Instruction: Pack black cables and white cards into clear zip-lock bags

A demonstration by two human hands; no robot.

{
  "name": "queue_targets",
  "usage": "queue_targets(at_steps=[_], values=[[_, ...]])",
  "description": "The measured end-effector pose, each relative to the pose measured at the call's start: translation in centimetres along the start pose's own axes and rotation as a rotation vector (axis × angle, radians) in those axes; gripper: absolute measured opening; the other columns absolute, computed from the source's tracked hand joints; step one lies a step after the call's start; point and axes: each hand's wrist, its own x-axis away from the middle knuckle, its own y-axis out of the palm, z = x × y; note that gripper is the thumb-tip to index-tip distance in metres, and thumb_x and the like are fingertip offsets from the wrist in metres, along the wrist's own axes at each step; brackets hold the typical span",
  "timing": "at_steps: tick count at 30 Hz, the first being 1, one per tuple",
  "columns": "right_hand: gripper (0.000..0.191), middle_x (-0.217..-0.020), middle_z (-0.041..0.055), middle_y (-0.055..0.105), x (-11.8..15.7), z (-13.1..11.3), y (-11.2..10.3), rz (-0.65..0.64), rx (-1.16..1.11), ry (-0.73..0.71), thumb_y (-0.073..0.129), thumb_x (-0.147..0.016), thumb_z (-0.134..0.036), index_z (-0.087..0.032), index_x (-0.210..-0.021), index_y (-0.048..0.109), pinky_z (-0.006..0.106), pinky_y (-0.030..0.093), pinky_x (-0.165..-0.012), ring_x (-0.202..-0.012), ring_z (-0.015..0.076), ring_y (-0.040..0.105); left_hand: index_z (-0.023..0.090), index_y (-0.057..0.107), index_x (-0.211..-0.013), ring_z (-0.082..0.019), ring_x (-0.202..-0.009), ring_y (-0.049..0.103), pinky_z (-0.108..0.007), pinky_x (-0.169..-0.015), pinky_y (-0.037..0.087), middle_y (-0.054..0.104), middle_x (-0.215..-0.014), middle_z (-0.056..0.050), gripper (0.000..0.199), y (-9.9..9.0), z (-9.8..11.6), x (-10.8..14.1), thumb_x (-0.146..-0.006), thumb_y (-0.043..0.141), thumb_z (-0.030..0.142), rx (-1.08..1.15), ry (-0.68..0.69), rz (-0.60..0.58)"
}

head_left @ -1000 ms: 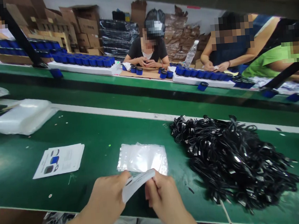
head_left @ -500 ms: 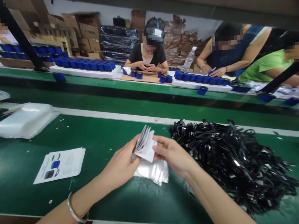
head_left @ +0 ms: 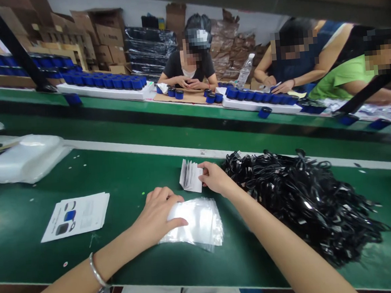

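Between the thumb and fingers of my right hand (head_left: 214, 176) are folded white leaflets (head_left: 191, 176), standing partly fanned just beyond the bags. My left hand (head_left: 162, 214) lies at the left side of a stack of clear plastic bags (head_left: 199, 220). Its thumb stretches over the bags while its fingers bend at their far left corner, apart from the thumb. To the left rests a stack of printed sheets (head_left: 77, 216) showing a blue device. A large heap of black cables (head_left: 298, 201) sits beside my right forearm.
White plastic packaging (head_left: 23, 157) lies at the far left of the green table (head_left: 130, 264). Beyond a pale strip, trays of blue round items (head_left: 104, 81) and a clear bottle (head_left: 245, 72) stand on a raised bench. Several people work there; cartons are stacked behind.
My left hand has let go of the leaflets and come down onto the plastic bags. My right hand has carried the leaflets slightly away from me, uncovering more of the bags.
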Motion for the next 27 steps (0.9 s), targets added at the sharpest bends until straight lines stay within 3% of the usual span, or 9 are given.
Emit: queue_targets(at_steps=[5, 7, 12, 15, 18, 21, 22, 25, 27], values=[[0.038, -0.118, 0.0127, 0.052, 4.4, -0.5, -0.6, 0.14, 0.153, -0.13, 0.058, -0.083, -0.011, -0.016, -0.121, 0.053, 0.046, 0.039, -0.095, -0.104, 0.0265, 0.055, 0.023, 0.065, -0.09, -0.024, -0.091, 0.053, -0.041, -0.083, 0.038, 0.062, -0.09, -0.001, 0.016, 0.2, -0.6, 0.0, -0.078, 0.066, 0.032, 0.002, -0.054, 0.085], [0.032, -0.113, 0.011, 0.054, 7.0, -0.1, -0.7, 0.128, 0.163, -0.194, 0.057, -0.085, -0.016, -0.017, -0.116, 0.057, 0.043, 0.041, -0.094, -0.104, 0.0265, 0.055, 0.022, 0.065, -0.082, -0.023, -0.089, 0.054, -0.04, -0.082, 0.039, 0.062, -0.088, 0.0, 0.008, 0.2, -0.7, 0.0, -0.08, 0.062, 0.029, 0.005, -0.063, 0.126], [0.026, -0.102, 0.0084, 0.06, 10.9, 1.7, -0.1, 0.079, 0.065, -0.293, 0.068, -0.078, -0.025, -0.021, -0.103, 0.063, 0.04, 0.044, -0.087, -0.099, 0.0267, 0.054, 0.023, 0.067, -0.072, -0.022, -0.093, 0.053, -0.038, -0.085, 0.04, 0.063, -0.09, 0.0, 0.015, -0.1, -0.7, 0.1, -0.083, 0.058, 0.029, 0.008, -0.027, 0.185], [0.017, -0.089, 0.0057, 0.062, 11.4, 2.1, 0.5, 0.101, -0.078, -0.205, 0.064, -0.079, -0.023, -0.02, -0.096, 0.063, 0.036, 0.044, -0.079, -0.087, 0.0226, 0.056, 0.023, 0.068, -0.074, -0.023, -0.095, 0.052, -0.039, -0.087, 0.041, 0.063, -0.09, -0.001, 0.016, -0.5, -0.6, 0.2, -0.084, 0.056, 0.028, 0.005, -0.009, 0.208], [0.024, -0.075, 0.0004, 0.059, 11.7, 1.7, 1.0, -0.003, -0.298, -0.057, 0.059, -0.081, -0.023, -0.018, -0.104, 0.059, 0.028, 0.043, -0.063, -0.067, 0.0164, 0.055, 0.023, 0.067, -0.075, -0.023, -0.096, 0.053, -0.039, -0.088, 0.042, 0.063, -0.09, -0.002, 0.019, -1.0, -0.5, 0.8, -0.086, 0.053, 0.029, 0.002, -0.014, 0.227], [0.012, -0.063, -0.002, 0.054, 12.4, 1.2, 1.3, -0.112, -0.346, -0.033, 0.054, -0.083, -0.024, -0.017, -0.08, 0.062, 0.024, 0.036, -0.054, -0.058, 0.013, 0.048, 0.023, 0.066, -0.085, -0.026, -0.104, 0.052, -0.043, -0.092, 0.042, 0.061, -0.102, -0.005, 0.015, -1.0, -0.7, 2.3, -0.085, 0.054, 0.032, -0.02, -0.071, 0.282], [0.017, -0.06, -0.0022, 0.052, 12.8, 1.2, 1.4, -0.126, -0.331, -0.041, 0.052, -0.083, -0.024, -0.017, -0.071, 0.061, 0.024, 0.035, -0.054, -0.057, 0.0125, 0.047, 0.023, 0.064, -0.097, -0.029, -0.111, 0.05, -0.047, -0.096, 0.04, 0.059, -0.112, -0.006, 0.02, -0.8, -0.9, 3.0, -0.082, 0.058, 0.035, -0.036, -0.093, 0.299], [0.023, -0.057, -0.0016, 0.055, 13.9, 1.1, 1.8, -0.196, -0.322, -0.026, 0.051, -0.084, -0.024, -0.017, -0.063, 0.059, 0.023, 0.035, -0.054, -0.056, 0.0126, 0.049, 0.025, 0.038, -0.134, -0.036, -0.128, 0.038, -0.06, -0.107, 0.025, 0.044, -0.138, -0.011, 0.077, 0.3, -1.4, 4.8, -0.068, 0.073, 0.042, -0.084, -0.104, 0.24], [0.022, -0.058, -0.0004, 0.059, 14.5, 1.3, 2.1, -0.279, -0.316, -0.004, 0.053, -0.083, -0.022, -0.017, -0.062, 0.059, 0.023, 0.036, -0.054, -0.056, 0.0132, 0.053, 0.026, 0.028, -0.14, -0.036, -0.131, 0.037, -0.062, -0.109, 0.019, 0.042, -0.142, -0.011, 0.088, 1.0, -1.8, 5.5, -0.067, 0.075, 0.039, -0.099, -0.082, 0.139]])
